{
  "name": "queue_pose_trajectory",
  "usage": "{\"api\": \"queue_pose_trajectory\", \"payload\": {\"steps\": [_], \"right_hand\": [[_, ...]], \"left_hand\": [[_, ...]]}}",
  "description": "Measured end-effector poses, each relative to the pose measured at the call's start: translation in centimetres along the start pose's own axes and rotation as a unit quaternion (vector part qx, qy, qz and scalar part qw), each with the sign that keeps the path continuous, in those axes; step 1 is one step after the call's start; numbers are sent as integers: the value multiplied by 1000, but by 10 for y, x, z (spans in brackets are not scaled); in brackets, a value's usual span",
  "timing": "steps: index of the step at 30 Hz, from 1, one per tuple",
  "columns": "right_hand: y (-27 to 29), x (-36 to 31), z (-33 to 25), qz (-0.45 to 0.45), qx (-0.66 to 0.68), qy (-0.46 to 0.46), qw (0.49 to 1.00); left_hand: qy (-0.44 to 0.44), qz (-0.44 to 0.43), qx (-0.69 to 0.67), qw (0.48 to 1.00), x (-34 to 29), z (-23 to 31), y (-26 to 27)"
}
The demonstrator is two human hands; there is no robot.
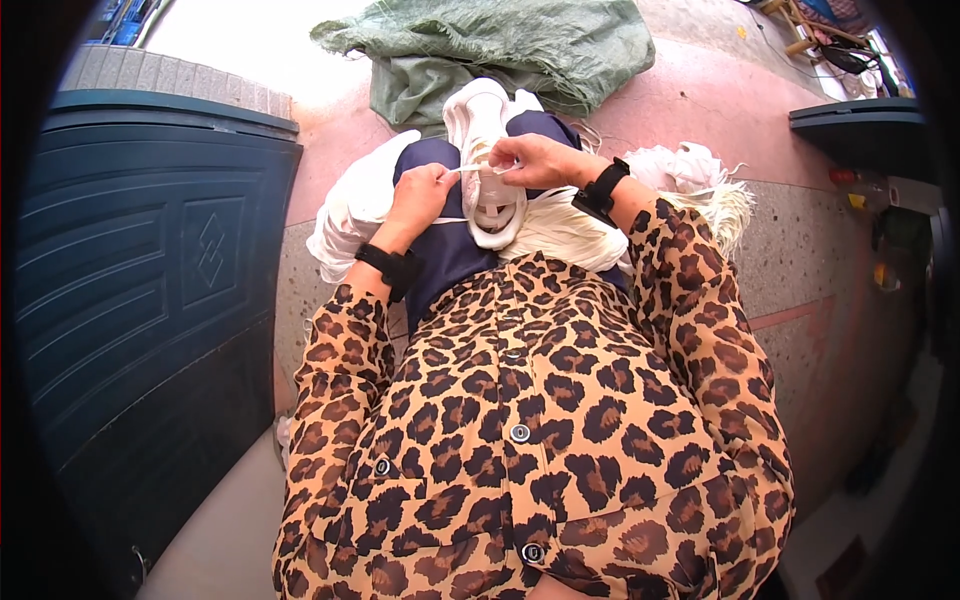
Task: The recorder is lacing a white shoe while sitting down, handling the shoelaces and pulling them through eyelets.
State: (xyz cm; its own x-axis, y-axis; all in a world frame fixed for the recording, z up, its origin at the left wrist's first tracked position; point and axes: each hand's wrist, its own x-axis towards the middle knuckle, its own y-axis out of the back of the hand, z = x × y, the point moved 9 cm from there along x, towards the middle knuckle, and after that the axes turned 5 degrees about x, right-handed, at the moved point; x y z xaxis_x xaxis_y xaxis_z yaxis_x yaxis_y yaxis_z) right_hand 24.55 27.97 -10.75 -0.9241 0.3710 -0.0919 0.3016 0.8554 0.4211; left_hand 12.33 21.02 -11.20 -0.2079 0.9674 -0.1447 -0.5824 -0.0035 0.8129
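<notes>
A white shoe (486,150) lies sole-away on my lap, between my knees in dark blue trousers. My left hand (421,193) pinches one end of a thin white lace (470,169) stretched across the shoe's top. My right hand (533,158) grips the other end of that lace just above the shoe's opening. Both wrists carry black bands. White cloth (352,205) is bunched under and beside the shoe on both sides of my lap.
A dark blue panelled door (150,270) stands at my left. A green woven sack (500,45) lies on the pink floor ahead. White fringed fabric (700,180) sits to the right, beyond it a dark bin edge (860,120).
</notes>
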Motion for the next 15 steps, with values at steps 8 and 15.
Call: {"api": "queue_pose_trajectory", "payload": {"steps": [8,15], "right_hand": [[13,12,22,118,-37,-163,979],[36,-3,14,229,-126,-153,953]], "left_hand": [[266,-141,-309,902,9,-16,-14],[350,-181,-303,868,-7,-59,-6]]}}
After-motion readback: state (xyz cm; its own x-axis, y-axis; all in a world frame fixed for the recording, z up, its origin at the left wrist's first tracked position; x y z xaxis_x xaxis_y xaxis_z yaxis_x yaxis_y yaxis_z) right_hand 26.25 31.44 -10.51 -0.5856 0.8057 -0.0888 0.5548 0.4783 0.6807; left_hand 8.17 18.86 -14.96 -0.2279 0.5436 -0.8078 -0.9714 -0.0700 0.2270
